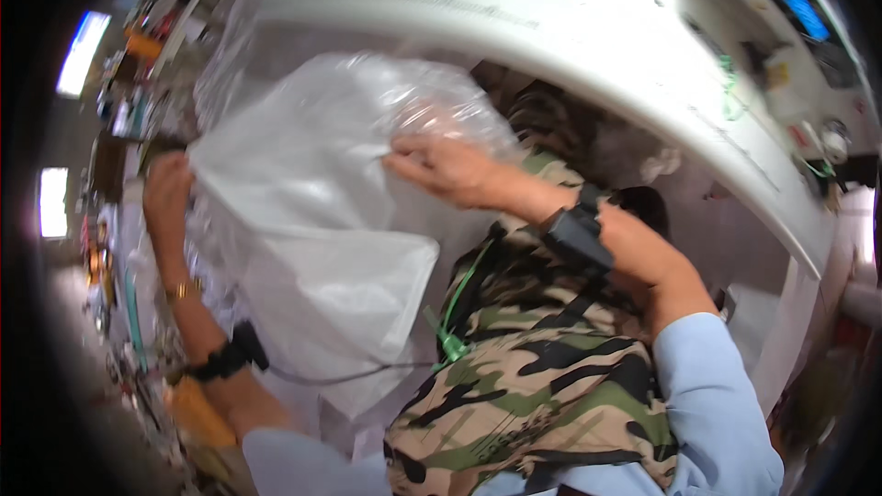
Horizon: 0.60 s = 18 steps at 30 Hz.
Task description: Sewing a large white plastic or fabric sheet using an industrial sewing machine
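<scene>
Head view shows both hands gripping a clear plastic bag, left hand clenched on its far edge, right hand pinching the near side over a camouflage garment (apparently mid-bagging), so the mouth must be spread wider.

Plastic bag held between left hand and right hand, garment lying just right of it — white table edge behind both.
</scene>
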### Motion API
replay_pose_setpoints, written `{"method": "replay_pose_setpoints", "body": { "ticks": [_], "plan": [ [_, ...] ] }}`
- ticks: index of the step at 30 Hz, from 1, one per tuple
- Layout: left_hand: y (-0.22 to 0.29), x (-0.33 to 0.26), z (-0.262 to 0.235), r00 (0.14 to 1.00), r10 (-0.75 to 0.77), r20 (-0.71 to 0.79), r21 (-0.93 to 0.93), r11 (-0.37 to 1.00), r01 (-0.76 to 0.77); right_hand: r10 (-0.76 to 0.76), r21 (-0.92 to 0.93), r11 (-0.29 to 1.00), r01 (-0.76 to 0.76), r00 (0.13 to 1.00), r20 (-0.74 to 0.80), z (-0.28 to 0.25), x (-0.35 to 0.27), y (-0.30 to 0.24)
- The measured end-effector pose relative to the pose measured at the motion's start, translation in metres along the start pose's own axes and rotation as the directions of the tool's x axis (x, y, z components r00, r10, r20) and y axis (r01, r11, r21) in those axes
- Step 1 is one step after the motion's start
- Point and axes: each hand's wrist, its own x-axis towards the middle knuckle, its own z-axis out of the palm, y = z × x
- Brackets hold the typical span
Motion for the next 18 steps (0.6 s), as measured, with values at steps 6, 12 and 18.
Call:
{"method": "replay_pose_setpoints", "body": {
  "ticks": [6,12,18],
  "plan": [
    [0.086,-0.022,-0.012,0.991,-0.067,0.114,0.392,0.92,0.018,0.048,0.134,0.991,-0.007,0.953,-0.299,0.016,0.013,0.005],
    [0.264,-0.05,0.013,0.957,0.175,0.231,-0.579,0.815,-0.009,0.057,0.109,0.993,-0.036,0.979,-0.196,0.01,0.009,-0.008],
    [0.223,-0.117,0.111,0.882,-0.09,0.462,-0.135,0.976,0.17,-0.053,0.183,0.973,0.141,0.906,-0.42,-0.03,0.007,-0.026]
  ]
}}
